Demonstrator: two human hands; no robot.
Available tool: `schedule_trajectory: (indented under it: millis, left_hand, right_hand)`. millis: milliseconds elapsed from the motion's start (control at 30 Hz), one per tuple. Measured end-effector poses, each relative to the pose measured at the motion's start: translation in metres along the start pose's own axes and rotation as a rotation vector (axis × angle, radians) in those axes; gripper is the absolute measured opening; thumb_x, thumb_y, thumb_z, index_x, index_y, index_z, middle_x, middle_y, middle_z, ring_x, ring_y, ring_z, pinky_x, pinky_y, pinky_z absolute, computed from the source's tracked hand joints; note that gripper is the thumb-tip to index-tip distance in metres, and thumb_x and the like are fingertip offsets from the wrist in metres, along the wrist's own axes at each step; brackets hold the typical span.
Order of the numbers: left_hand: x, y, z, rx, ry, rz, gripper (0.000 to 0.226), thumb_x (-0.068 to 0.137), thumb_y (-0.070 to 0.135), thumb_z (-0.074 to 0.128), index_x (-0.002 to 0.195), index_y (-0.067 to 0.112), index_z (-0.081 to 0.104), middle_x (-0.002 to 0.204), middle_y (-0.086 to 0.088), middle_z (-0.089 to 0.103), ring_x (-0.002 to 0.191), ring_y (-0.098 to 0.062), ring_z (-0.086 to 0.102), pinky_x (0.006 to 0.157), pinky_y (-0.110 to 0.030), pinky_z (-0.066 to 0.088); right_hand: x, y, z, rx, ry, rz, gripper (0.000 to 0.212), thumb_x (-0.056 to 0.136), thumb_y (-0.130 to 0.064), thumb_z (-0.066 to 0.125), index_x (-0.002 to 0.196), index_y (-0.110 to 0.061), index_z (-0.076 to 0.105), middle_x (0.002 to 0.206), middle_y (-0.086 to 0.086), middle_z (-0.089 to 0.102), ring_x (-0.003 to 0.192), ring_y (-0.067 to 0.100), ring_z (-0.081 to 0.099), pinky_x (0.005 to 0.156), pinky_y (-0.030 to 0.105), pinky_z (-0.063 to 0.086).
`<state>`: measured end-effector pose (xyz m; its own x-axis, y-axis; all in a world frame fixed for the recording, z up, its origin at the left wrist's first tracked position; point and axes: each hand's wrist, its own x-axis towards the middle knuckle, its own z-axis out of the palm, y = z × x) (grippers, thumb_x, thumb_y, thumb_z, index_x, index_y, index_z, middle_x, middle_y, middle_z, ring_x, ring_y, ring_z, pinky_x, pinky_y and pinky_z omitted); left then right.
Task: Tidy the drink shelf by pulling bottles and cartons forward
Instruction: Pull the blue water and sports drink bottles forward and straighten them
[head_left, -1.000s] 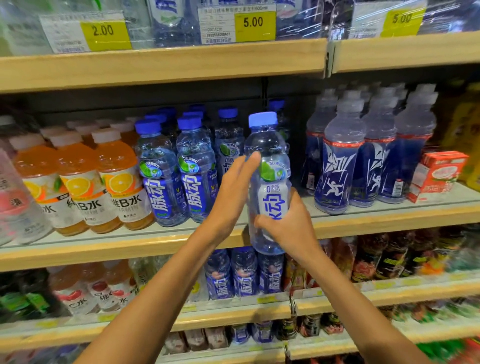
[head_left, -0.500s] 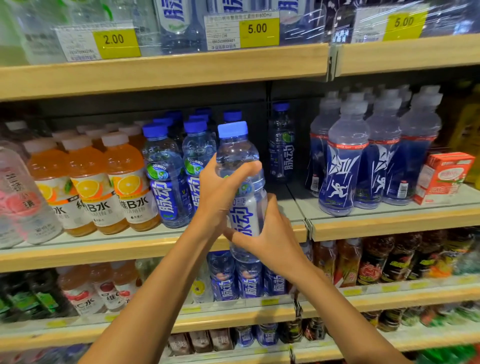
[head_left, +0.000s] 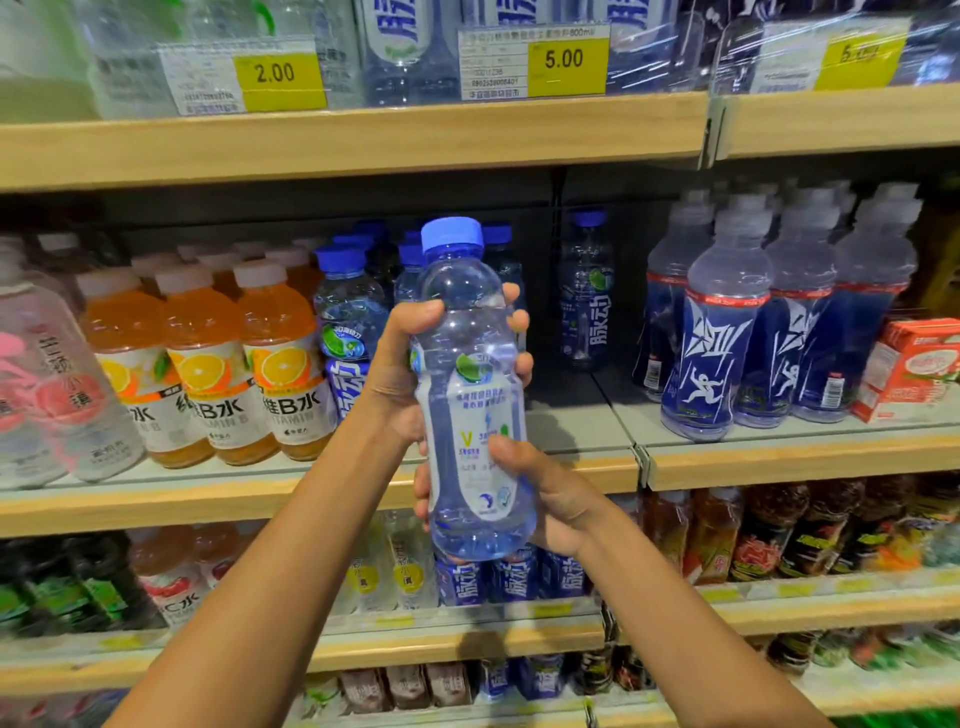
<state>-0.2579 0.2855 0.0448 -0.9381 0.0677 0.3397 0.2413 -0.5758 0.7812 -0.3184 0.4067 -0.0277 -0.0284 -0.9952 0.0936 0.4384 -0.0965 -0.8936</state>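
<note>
Middle shelf (head_left: 311, 499) is showing a bare lane right of the blue-capped row, so I'm reading the step as fronting that lane.

Held bottle (head_left: 472, 395) is hanging upright in the air, near side of the shelf edge and touching no board. Left hand (head_left: 400, 364) is wrapping round its upper body, and right hand (head_left: 556, 493) is wrapping round its lower part with the thumb on the label.

Doing it well, my take:
- Small print is facing near, so the brand side is probably pointing away. Twisting it round before setdown is the call.
- Base should be landing flat just behind the shelf lip, in line with the orange front row.
- Neighbour bottle (head_left: 348, 322) is sitting close on the left, so coming down straight is safer than swinging in.
- Lone bottle (head_left: 587, 291) is standing far back in the same lane and likely needs pulling forward behind it.

Counts:
- Dark blue bottles (head_left: 727, 332), right: four bodies showing, with more caps behind that I'm not counting.
- Orange bottles (head_left: 208, 364), left: three in front, with more behind, number unclear.
- Pink-label bottle (head_left: 41, 389), far left: one clear.
- Blue-capped: one held, one lone, and the row depth is hidden.
- Red carton (head_left: 914, 364), right edge: one.
- Yellow price tags (head_left: 566, 60), upper shelf: three.
</note>
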Motion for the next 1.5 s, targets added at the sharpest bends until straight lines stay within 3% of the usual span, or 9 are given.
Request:
schedule_trajectory:
  millis: [167, 300, 400, 633, 767, 1000, 1233, 1367, 1500]
  left_hand:
    - [-0.009, -0.001, -0.014, 0.172, 0.109, 0.031, 0.066, 0.054, 0.044, 0.086, 0.108, 0.011, 0.069, 0.101, -0.008, 0.071, 0.087, -0.026, 0.069, 0.078, -0.037, 0.057]
    - [-0.016, 0.003, -0.013, 0.583, 0.373, 0.053, 0.048, 0.065, 0.049, 0.073, 0.102, 0.018, 0.073, 0.103, -0.006, 0.073, 0.092, -0.023, 0.07, 0.08, -0.036, 0.056]
    - [-0.013, 0.002, -0.005, 0.843, 0.626, 0.184, 0.041, 0.073, 0.042, 0.073, 0.105, 0.017, 0.068, 0.102, -0.002, 0.073, 0.095, -0.018, 0.069, 0.081, -0.031, 0.054]
    - [0.002, -0.027, 0.026, 0.97, 1.056, 0.531, 0.034, 0.073, 0.033, 0.081, 0.098, 0.028, 0.058, 0.091, 0.012, 0.068, 0.08, 0.003, 0.065, 0.076, -0.024, 0.054]
    - [0.01, -0.029, 0.028, 0.797, 1.157, 0.585, 0.032, 0.067, 0.025, 0.083, 0.091, 0.024, 0.062, 0.081, 0.01, 0.068, 0.071, -0.003, 0.066, 0.067, -0.024, 0.054]
    - [0.0, -0.011, 0.021, 0.603, 0.88, 0.475, 0.017, 0.065, 0.006, 0.078, 0.076, 0.014, 0.067, 0.064, 0.007, 0.067, 0.057, -0.005, 0.062, 0.053, -0.019, 0.049]
    - [-0.004, 0.008, 0.017, 0.093, 0.204, 0.176, 0.044, 0.047, 0.014, 0.082, 0.088, 0.008, 0.069, 0.084, -0.007, 0.068, 0.071, -0.026, 0.068, 0.067, -0.033, 0.058]
    - [0.006, 0.007, 0.017, -0.135, -0.072, 0.088, 0.059, 0.05, 0.01, 0.087, 0.099, 0.004, 0.055, 0.086, -0.011, 0.064, 0.074, -0.03, 0.066, 0.071, -0.036, 0.057]
    - [0.004, 0.004, 0.011, -0.213, -0.127, 0.014, 0.069, 0.05, 0.01, 0.089, 0.106, 0.004, 0.049, 0.089, -0.017, 0.063, 0.074, -0.035, 0.067, 0.067, -0.044, 0.058]
  right_hand:
    - [-0.004, 0.003, -0.002, -0.156, 0.307, 0.014, 0.104, 0.04, -0.039, 0.09, 0.13, -0.006, 0.05, 0.118, 0.016, 0.065, 0.104, 0.032, 0.064, 0.096, 0.049, 0.049]
    - [-0.008, 0.0, -0.005, -0.428, 0.284, -0.157, 0.043, 0.065, -0.04, 0.078, 0.106, -0.028, 0.069, 0.106, 0.006, 0.073, 0.099, 0.023, 0.069, 0.084, 0.033, 0.055]
    - [-0.008, -0.001, -0.002, -0.552, 0.391, -0.275, 0.029, 0.069, -0.04, 0.077, 0.096, -0.033, 0.069, 0.094, 0.0, 0.074, 0.086, 0.014, 0.071, 0.071, 0.021, 0.054]
    - [0.0, 0.013, 0.013, -1.048, 0.957, -0.405, 0.055, 0.066, -0.047, 0.08, 0.099, -0.022, 0.044, 0.084, -0.009, 0.062, 0.067, 0.003, 0.059, 0.051, 0.013, 0.043]
    - [0.0, 0.027, 0.018, -1.206, 1.035, -0.453, 0.071, 0.07, -0.05, 0.075, 0.123, -0.018, 0.041, 0.112, 0.0, 0.06, 0.093, 0.019, 0.06, 0.071, 0.038, 0.052]
    - [-0.017, 0.012, 0.007, -0.787, 0.647, -0.297, 0.074, 0.062, -0.066, 0.07, 0.123, -0.038, 0.038, 0.111, -0.013, 0.064, 0.098, 0.006, 0.065, 0.084, 0.033, 0.053]
    - [-0.027, -0.011, -0.015, -0.029, -0.003, 0.056, 0.09, 0.055, -0.053, 0.086, 0.128, -0.008, 0.056, 0.125, 0.017, 0.061, 0.115, 0.03, 0.059, 0.103, 0.045, 0.045]
    - [-0.01, -0.012, -0.011, 0.007, -0.089, 0.03, 0.083, 0.047, -0.051, 0.091, 0.117, -0.011, 0.068, 0.111, 0.011, 0.068, 0.106, 0.027, 0.063, 0.1, 0.044, 0.046]
    - [-0.005, -0.006, -0.003, -0.034, -0.072, -0.043, 0.07, 0.051, -0.051, 0.089, 0.107, -0.014, 0.07, 0.097, 0.008, 0.073, 0.088, 0.021, 0.07, 0.079, 0.035, 0.056]
